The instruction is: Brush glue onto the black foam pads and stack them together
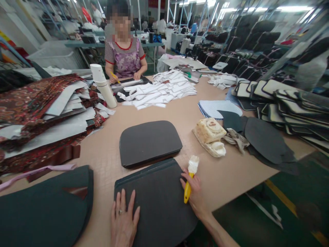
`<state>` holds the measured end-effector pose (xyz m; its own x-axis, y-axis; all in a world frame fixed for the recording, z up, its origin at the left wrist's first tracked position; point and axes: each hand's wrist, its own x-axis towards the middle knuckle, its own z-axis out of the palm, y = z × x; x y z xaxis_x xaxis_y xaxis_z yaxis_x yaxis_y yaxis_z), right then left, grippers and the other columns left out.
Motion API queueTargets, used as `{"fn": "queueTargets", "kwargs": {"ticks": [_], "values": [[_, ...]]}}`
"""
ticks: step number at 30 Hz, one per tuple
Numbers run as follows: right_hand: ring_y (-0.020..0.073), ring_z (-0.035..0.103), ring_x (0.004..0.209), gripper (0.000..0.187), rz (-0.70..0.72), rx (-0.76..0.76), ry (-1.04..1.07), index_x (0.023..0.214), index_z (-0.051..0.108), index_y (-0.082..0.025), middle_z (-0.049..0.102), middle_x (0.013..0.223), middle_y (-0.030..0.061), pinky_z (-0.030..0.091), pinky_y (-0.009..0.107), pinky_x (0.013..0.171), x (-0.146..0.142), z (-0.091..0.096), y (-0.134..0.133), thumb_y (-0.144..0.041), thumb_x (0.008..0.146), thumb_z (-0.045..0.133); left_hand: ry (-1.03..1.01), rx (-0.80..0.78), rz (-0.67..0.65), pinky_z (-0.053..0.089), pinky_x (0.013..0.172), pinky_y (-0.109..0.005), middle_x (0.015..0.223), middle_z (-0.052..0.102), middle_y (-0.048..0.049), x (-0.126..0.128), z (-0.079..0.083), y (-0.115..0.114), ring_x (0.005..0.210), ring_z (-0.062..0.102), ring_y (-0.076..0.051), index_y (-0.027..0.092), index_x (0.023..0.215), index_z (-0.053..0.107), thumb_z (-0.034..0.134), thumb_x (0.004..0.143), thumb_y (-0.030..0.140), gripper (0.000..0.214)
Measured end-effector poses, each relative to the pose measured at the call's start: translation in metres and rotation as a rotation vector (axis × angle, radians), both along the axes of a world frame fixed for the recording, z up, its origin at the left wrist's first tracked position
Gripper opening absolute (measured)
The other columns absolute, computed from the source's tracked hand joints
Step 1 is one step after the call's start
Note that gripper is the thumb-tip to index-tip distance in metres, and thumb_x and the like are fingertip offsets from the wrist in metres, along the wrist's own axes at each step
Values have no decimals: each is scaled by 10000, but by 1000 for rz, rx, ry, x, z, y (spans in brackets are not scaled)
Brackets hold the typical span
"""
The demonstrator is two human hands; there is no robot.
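My left hand (123, 219) lies flat with fingers stretched on a dark grey panel (156, 202) at the table's near edge. My right hand (194, 193) grips a yellow-handled brush (190, 178) whose white bristles point away from me, at the panel's right edge. A second dark rounded panel (149, 142) lies just beyond the first. A crusted glue container (209, 135) sits to the right of it.
A person in a striped shirt (125, 56) works across the table with a yellow pencil, by a heap of white strips (159, 91). Patterned red fabric stacks (38, 113) fill the left, dark shaped pieces (277, 99) the right. A white roll (104, 85) stands upright.
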<state>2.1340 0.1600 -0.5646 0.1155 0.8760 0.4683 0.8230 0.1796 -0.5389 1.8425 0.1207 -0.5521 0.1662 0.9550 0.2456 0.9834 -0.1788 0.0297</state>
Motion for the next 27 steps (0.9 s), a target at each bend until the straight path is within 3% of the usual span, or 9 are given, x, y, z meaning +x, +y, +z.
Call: {"fn": "queueTargets", "kwargs": {"ticks": [3,5,8,10,14,19,27], "values": [[256,592,1011,178,36,46,-5,1022,588,-202,644,1092,106,492,442,800,-4,6,-13,-196,852,534,-5,30,74,342,937,-581,1320,453,-185,3,11,1,1235,381,-356,172,1148,591,386,876,265,353],[247,611,981,182,86,59,-27,1004,595,-204,654,1078,103,512,427,772,-7,9,-20,-147,843,530,-82,52,50,383,918,-548,1230,534,-156,17,21,14,1157,452,-331,181,1089,614,429,869,269,301],[232,623,957,211,122,30,-3,1004,598,-207,657,1078,107,537,398,753,-10,10,-28,-107,835,520,-325,17,-189,477,850,-392,1081,610,-106,63,33,50,1010,547,-233,195,1110,580,450,875,241,273],[229,615,989,240,118,22,43,1031,591,-205,650,1093,114,543,388,771,-9,8,-30,-93,832,516,-437,-75,-296,489,831,-363,1054,615,-90,101,35,78,986,560,-211,188,1110,566,414,890,210,268],[233,597,1037,242,95,18,92,1034,594,-196,639,1116,123,544,386,799,-6,2,-33,-93,824,532,-476,-192,-310,493,783,-386,1015,609,-91,152,27,114,924,563,-228,169,1044,595,441,862,170,239],[228,620,988,227,62,37,96,998,616,-195,663,1068,115,554,379,784,-6,2,-31,-86,821,525,-487,-190,-298,478,772,-375,952,575,-78,157,14,120,885,543,-215,183,982,611,472,846,164,196],[236,604,1022,304,71,-11,111,1082,579,-197,646,1111,126,538,404,817,-2,0,-33,-66,811,539,-603,-105,-299,428,799,-370,878,586,-45,161,8,121,866,541,-194,191,820,591,504,854,234,103]]}}
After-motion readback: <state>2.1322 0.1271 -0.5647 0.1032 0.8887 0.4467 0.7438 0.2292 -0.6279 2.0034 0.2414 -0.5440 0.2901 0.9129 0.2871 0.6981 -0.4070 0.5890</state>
